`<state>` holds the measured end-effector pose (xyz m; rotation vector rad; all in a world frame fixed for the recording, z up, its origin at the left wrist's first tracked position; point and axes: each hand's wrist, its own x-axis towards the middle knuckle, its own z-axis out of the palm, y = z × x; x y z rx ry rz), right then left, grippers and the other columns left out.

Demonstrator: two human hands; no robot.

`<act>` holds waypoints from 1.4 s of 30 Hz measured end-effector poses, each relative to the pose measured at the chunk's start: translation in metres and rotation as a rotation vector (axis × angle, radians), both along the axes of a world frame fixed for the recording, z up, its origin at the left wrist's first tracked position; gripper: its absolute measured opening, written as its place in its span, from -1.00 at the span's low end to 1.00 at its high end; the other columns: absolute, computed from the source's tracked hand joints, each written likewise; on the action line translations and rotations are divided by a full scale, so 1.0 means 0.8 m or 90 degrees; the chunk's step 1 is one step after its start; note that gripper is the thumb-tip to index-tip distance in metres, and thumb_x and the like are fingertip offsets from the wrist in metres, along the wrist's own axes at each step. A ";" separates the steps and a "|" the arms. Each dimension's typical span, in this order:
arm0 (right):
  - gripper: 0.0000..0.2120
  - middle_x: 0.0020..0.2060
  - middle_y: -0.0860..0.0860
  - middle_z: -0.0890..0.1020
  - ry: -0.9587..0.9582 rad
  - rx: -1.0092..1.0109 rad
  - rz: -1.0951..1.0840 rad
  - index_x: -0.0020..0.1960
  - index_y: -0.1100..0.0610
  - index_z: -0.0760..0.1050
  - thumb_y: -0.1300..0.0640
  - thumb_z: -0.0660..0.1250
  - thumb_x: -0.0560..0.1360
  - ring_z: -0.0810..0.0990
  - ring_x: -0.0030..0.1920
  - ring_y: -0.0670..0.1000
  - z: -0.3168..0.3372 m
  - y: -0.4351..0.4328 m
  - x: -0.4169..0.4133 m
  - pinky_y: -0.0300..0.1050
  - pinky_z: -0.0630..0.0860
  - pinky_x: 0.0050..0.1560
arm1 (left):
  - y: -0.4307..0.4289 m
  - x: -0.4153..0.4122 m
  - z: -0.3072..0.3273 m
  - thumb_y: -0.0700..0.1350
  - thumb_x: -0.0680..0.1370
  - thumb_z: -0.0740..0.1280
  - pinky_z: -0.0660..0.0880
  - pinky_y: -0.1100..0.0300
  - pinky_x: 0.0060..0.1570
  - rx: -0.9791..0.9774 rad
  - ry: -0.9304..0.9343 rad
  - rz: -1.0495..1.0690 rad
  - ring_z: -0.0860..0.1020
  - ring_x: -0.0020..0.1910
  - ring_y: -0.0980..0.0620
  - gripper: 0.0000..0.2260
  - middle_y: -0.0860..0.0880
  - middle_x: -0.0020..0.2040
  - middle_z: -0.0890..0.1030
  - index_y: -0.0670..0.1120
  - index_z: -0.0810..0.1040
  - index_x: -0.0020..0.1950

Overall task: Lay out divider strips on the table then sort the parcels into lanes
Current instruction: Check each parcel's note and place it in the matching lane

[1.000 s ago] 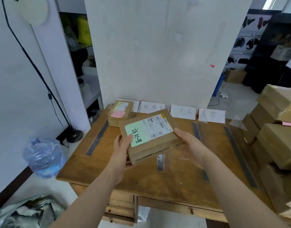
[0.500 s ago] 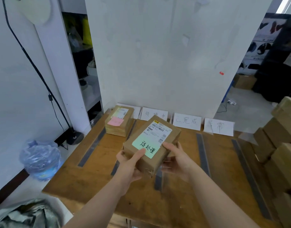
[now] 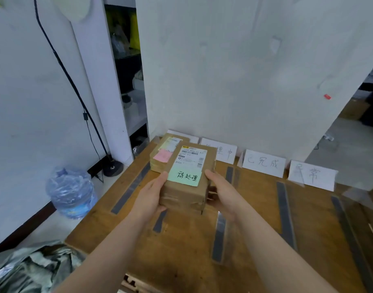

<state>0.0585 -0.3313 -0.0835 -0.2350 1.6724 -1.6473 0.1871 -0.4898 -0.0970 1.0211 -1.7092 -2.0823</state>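
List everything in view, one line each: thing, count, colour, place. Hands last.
Brown cardboard parcel with green note: one, brown, held over the table.
Brown cardboard parcel with pink note: one, brown, leftmost lane, far end.
Flat grey divider strips: five, grey, along the table.
Folded white paper signs: four, white, table's back edge; leftmost mostly hidden.
Wooden table: one, brown, centre.
Clear blue water jug: one, blue, floor left.
Black floor stand: one, black, by left wall.
Crumpled grey plastic sheeting: one heap, grey, bottom left.
Left hand: grips held parcel's left side.
Right hand: grips its right side.
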 end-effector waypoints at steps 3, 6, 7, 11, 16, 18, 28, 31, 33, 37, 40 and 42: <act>-0.67 0.04 -0.11 0.68 0.011 0.010 0.008 0.33 -0.11 0.42 -0.12 0.23 0.59 0.64 0.07 -0.02 -0.003 -0.048 0.013 -0.05 0.58 0.09 | -0.039 0.011 0.002 0.38 0.41 0.28 0.63 0.09 -0.16 -0.025 -0.014 0.020 0.61 0.04 0.07 -0.68 0.16 0.03 0.63 0.24 0.54 0.03; -0.69 0.05 -0.14 0.67 0.010 0.029 0.012 0.34 -0.06 0.42 -0.07 0.16 0.63 0.63 0.05 -0.08 -0.011 -0.097 0.029 -0.16 0.56 -0.03 | -0.084 0.022 -0.009 0.47 0.27 0.23 0.60 -0.07 0.06 -0.046 -0.045 0.004 0.62 0.08 0.05 -0.56 0.13 0.05 0.66 0.29 0.56 0.01; -0.70 0.07 -0.14 0.66 0.011 0.042 0.010 0.34 -0.06 0.42 -0.05 0.15 0.64 0.63 0.04 -0.09 -0.014 -0.113 0.036 -0.19 0.56 -0.08 | -0.100 0.025 -0.014 0.48 0.27 0.22 0.60 -0.08 0.08 -0.050 -0.055 -0.007 0.64 0.06 0.05 -0.54 0.13 0.02 0.68 0.28 0.57 0.02; -0.66 0.14 -0.10 0.63 0.022 0.102 -0.018 0.39 -0.05 0.39 -0.05 0.12 0.65 0.61 0.06 -0.06 -0.034 -0.167 0.054 -0.18 0.57 -0.07 | -0.153 0.030 -0.038 0.41 0.41 0.18 0.57 -0.11 0.13 -0.060 -0.099 -0.070 0.64 0.09 0.00 -0.51 0.07 0.09 0.68 0.22 0.54 0.23; -0.64 0.14 -0.08 0.63 -0.014 0.148 -0.088 0.40 -0.03 0.40 -0.06 0.13 0.64 0.62 0.07 -0.03 -0.074 -0.216 0.065 -0.09 0.61 0.00 | -0.200 0.028 -0.072 0.21 0.64 0.01 0.50 0.18 -0.24 -0.140 -0.190 -0.167 0.58 -0.12 0.06 -0.60 0.00 0.03 0.62 0.08 0.50 0.27; -0.63 0.13 -0.08 0.63 -0.021 0.178 -0.109 0.40 -0.03 0.39 -0.07 0.12 0.64 0.61 0.07 -0.04 -0.090 -0.228 0.070 -0.12 0.60 -0.03 | -0.211 0.025 -0.084 0.17 0.66 -0.02 0.50 0.16 -0.14 -0.150 -0.215 -0.200 0.58 -0.04 0.05 -0.61 -0.02 0.10 0.60 0.05 0.47 0.30; -0.64 -0.08 -0.23 0.57 -0.012 0.257 -0.192 0.42 -0.04 0.37 -0.02 0.15 0.64 0.54 -0.08 -0.22 -0.132 -0.253 0.062 -0.33 0.46 -0.32 | -0.234 -0.008 -0.129 0.14 0.68 0.01 0.48 0.09 0.07 -0.149 -0.269 -0.264 0.46 0.18 0.00 -0.59 -0.02 0.34 0.49 0.03 0.32 0.47; -0.60 0.11 -0.12 0.60 -0.002 0.267 -0.203 0.47 -0.02 0.30 0.03 0.17 0.64 0.55 0.00 -0.15 -0.141 -0.256 0.053 -0.33 0.48 -0.27 | -0.238 -0.015 -0.141 0.14 0.67 0.06 0.40 0.28 -0.20 -0.155 -0.245 -0.272 0.44 0.10 0.09 -0.60 0.07 0.27 0.50 0.05 0.30 0.48; -0.58 0.22 -0.05 0.58 0.003 0.271 -0.208 0.49 -0.02 0.26 0.07 0.17 0.64 0.54 0.06 -0.10 -0.147 -0.257 0.049 -0.31 0.51 -0.21 | -0.240 -0.018 -0.148 0.11 0.67 0.08 0.38 0.38 -0.28 -0.163 -0.237 -0.277 0.43 0.09 0.11 -0.59 0.05 0.29 0.52 0.04 0.28 0.50; -0.58 0.25 -0.04 0.57 0.015 0.276 -0.205 0.50 -0.02 0.25 0.09 0.15 0.65 0.52 0.07 -0.12 -0.156 -0.261 0.042 -0.38 0.50 -0.31 | -0.243 -0.026 -0.159 0.08 0.67 0.11 0.40 0.41 -0.34 -0.161 -0.231 -0.280 0.49 0.00 0.14 -0.59 0.03 0.33 0.52 0.04 0.27 0.51; -0.58 0.27 -0.03 0.56 0.023 0.272 -0.208 0.50 -0.03 0.24 0.10 0.14 0.65 0.53 0.13 -0.08 -0.163 -0.263 0.040 -0.33 0.52 -0.17 | -0.243 -0.030 -0.164 0.07 0.67 0.12 0.41 0.41 -0.35 -0.156 -0.228 -0.280 0.52 -0.10 0.16 -0.60 0.03 0.32 0.53 0.06 0.27 0.51; -0.59 0.26 -0.04 0.57 0.028 0.268 -0.206 0.49 -0.05 0.26 0.10 0.14 0.65 0.54 0.17 -0.06 -0.166 -0.264 0.040 -0.29 0.53 -0.12 | -0.243 -0.031 -0.166 0.07 0.67 0.12 0.41 0.42 -0.37 -0.156 -0.234 -0.273 0.51 -0.12 0.15 -0.60 0.03 0.33 0.53 0.07 0.26 0.51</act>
